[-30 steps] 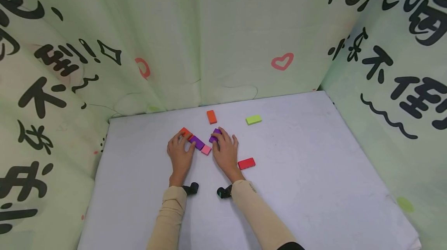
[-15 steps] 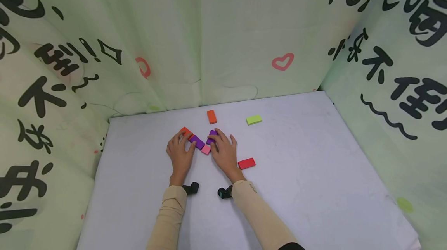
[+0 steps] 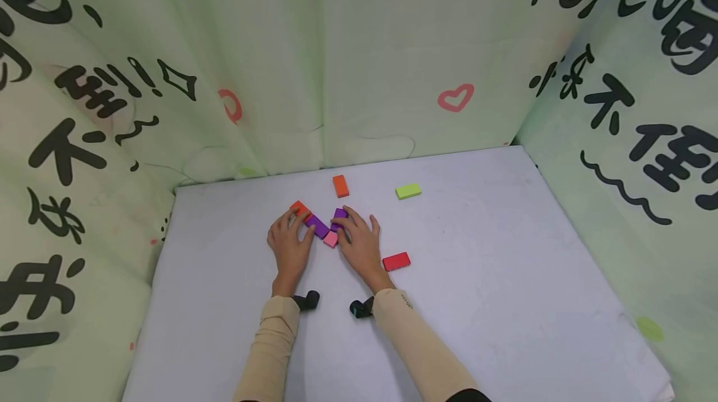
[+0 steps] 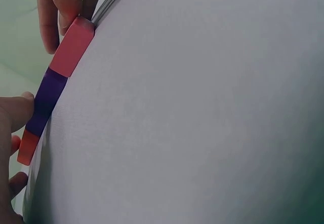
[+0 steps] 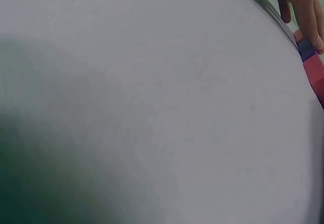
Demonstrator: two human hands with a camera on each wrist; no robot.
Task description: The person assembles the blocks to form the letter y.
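An orange block (image 3: 300, 208), a purple block (image 3: 317, 226) and a pink block (image 3: 331, 239) lie end to end in a slanting row on the table in the head view. My left hand (image 3: 290, 249) holds the row, its fingers at the orange block and its thumb against the purple one, as the left wrist view also shows. A second purple block (image 3: 339, 214) is pinched by my right hand (image 3: 361, 249) just above the pink block; whether these two touch is hard to tell. The right wrist view catches part of the row and my left fingers.
Behind the hands lie a single orange block (image 3: 340, 186) and a yellow-green block (image 3: 407, 191). Beside my right wrist is a red block (image 3: 396, 261). A white cloth covers the table (image 3: 505, 277), with printed curtains (image 3: 381, 65) along its back and sides.
My right hand has shifted slightly left with the second purple block, bringing it closer to the pink block. The left hand and the row stay almost where they were.
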